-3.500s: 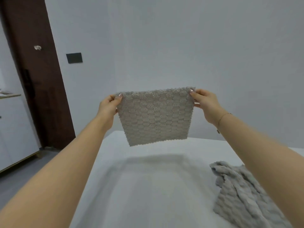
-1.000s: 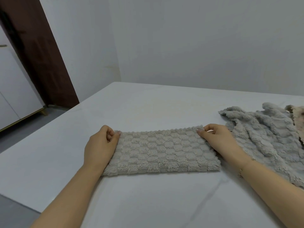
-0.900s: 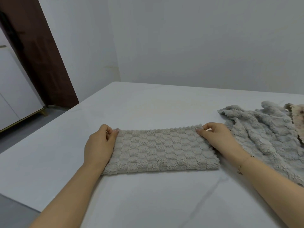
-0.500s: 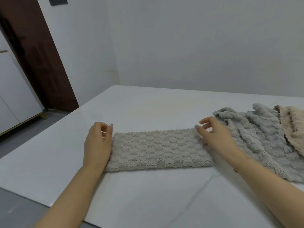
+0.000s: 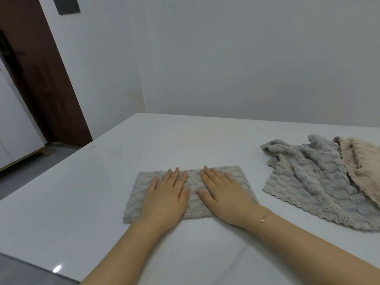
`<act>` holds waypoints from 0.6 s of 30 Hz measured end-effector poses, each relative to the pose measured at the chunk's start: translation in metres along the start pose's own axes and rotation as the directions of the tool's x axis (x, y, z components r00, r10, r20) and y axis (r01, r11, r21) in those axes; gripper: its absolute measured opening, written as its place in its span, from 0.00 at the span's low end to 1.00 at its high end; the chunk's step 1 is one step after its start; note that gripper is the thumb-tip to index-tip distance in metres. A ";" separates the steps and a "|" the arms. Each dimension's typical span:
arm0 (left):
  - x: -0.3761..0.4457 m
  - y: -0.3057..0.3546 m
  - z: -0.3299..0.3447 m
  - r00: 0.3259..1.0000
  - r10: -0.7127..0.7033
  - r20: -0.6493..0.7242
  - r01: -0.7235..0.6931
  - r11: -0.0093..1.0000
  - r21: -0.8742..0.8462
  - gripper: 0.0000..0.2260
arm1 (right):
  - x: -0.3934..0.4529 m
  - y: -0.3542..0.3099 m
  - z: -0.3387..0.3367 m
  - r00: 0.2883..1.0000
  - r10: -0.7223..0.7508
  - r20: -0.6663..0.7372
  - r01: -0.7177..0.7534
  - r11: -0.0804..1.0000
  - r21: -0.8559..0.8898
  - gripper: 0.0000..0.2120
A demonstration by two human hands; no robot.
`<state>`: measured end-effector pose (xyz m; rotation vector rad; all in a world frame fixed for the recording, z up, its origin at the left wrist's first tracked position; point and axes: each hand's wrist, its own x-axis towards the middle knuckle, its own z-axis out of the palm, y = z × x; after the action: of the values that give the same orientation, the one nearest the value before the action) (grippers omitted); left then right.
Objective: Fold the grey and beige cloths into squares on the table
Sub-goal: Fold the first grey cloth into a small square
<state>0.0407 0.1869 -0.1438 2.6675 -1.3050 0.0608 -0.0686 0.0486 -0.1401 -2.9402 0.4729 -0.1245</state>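
Note:
A light grey fluffy cloth (image 5: 139, 190) lies folded into a long rectangle on the white table (image 5: 82, 192). My left hand (image 5: 166, 198) rests flat on its left-middle part, fingers spread. My right hand (image 5: 224, 194) lies flat on its right-middle part, palm down. Neither hand grips anything. To the right, a second grey cloth (image 5: 312, 182) sits crumpled and unfolded. A beige cloth (image 5: 364, 167) lies bunched at the far right edge, partly over the grey one and cut off by the frame.
The table's left edge (image 5: 61, 163) runs diagonally from the far corner toward me. A dark brown door (image 5: 41, 79) and white cabinet (image 5: 12, 128) stand to the left beyond it. White walls rise behind the table.
The cloth went from held up in the air to folded on the table. Both hands let go of its end corners and moved inward to lie flat on its middle.

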 end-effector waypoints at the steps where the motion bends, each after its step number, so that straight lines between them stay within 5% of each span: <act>1: 0.000 -0.004 0.000 1.000 -0.010 -0.006 0.010 1.000 -0.002 0.23 | -0.001 0.004 0.000 1.000 0.004 -0.001 -0.004 1.000 0.000 0.31; 8: -0.005 -0.035 -0.004 0.993 -0.115 0.006 0.115 0.993 -0.017 0.32 | -0.013 0.048 -0.010 0.995 0.094 0.012 -0.095 0.995 0.028 0.33; 11: -0.003 -0.038 -0.006 0.987 -0.160 0.000 0.160 0.985 -0.061 0.27 | -0.019 0.057 -0.015 0.994 0.105 0.017 -0.105 0.993 0.047 0.37; 18: 0.002 -0.045 -0.011 0.996 -0.079 -0.033 0.076 0.995 -0.070 0.28 | -0.019 0.057 -0.014 0.993 0.104 -0.050 -0.102 0.994 0.034 0.35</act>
<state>0.0779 0.2146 -0.1388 2.6438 -1.1699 0.0528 -0.1052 -0.0009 -0.1370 -2.8809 0.6235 -0.1941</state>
